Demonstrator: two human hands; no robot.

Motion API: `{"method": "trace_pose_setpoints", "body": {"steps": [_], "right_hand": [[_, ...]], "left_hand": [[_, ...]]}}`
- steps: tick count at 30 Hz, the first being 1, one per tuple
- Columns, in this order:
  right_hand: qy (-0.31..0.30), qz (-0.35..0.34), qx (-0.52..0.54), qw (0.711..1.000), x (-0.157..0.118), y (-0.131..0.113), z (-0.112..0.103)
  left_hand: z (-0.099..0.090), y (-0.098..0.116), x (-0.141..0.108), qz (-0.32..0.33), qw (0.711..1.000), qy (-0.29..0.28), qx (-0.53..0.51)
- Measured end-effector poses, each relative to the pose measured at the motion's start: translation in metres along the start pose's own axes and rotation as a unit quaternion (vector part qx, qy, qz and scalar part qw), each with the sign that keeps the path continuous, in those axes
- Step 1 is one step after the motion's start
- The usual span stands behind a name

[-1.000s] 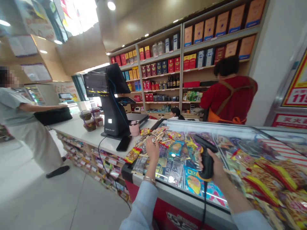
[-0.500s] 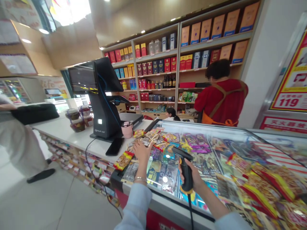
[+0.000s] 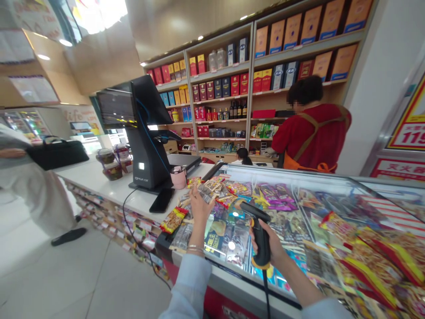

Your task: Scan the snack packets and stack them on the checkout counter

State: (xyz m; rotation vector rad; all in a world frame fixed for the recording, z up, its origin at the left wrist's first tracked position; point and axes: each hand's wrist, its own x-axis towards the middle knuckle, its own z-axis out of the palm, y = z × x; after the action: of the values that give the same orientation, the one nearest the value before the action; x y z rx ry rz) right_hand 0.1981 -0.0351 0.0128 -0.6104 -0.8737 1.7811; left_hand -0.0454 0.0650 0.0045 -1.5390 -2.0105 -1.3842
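Observation:
My right hand (image 3: 272,243) is wrapped round the grip of a black and yellow barcode scanner (image 3: 260,239), held above the freezer's glass lid, its cable hanging down. My left hand (image 3: 200,207) has its fingers apart and slightly bent, over a pile of small snack packets (image 3: 217,186) at the freezer's left end. Whether its fingertips touch a packet is hard to make out. Beside that hand lies a red and yellow snack bag (image 3: 173,219). Larger red and yellow snack bags (image 3: 375,257) are heaped on the right part of the freezer (image 3: 232,272).
On the white counter (image 3: 99,177) stand a black checkout terminal (image 3: 146,146), a pink cup (image 3: 178,177), a black phone (image 3: 161,200) and stacked tubs (image 3: 113,170). A person in red (image 3: 308,128) faces the back shelves. Another person (image 3: 36,186) stands left beside a black bag (image 3: 58,153).
The whole view has shifted slightly. My left hand's fingers have lifted and spread a little over the packets. My right hand still holds the barcode scanner in nearly the same place.

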Motion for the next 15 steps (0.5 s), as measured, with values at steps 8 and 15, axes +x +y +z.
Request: {"method": "trace_pose_setpoints", "body": {"steps": [8, 15], "right_hand": [[-0.012, -0.006, 0.01, 1.0, 0.0, 0.0, 0.0], [-0.019, -0.024, -0.006, 1.0, -0.001, -0.002, 0.004]], "left_hand": [[0.009, 0.007, -0.002, 0.099, 0.971, 0.016, -0.218], [0.019, 0.0, -0.003, 0.071, 0.96, -0.044, -0.267]]}}
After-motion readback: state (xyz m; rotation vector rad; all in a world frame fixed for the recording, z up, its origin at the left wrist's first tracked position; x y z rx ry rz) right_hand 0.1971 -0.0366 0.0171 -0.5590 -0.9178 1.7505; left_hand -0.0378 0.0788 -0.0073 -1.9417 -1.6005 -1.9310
